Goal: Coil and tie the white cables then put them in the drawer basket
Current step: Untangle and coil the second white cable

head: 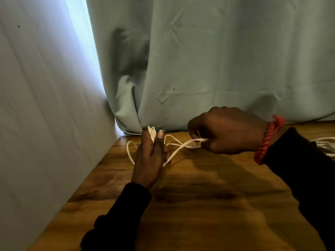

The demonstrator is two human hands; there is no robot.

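From the head camera, the left hand [150, 156] holds a bunch of folded loops of a white cable [176, 150] upright, its grip closed with thumb and fingers pinching the loops just above the wooden counter [208, 205]. The right hand [226, 131] (a red braided bracelet [268, 140] sits on its wrist) has its grip curled round the cable's free strand, pinching it to the right of the bunch. Slack loops lie on the counter between and below the 2 hands. More white cables [324, 144] rest at the far right edge. A pale green curtain [217, 60] hangs behind, a wall [45, 105] at left.
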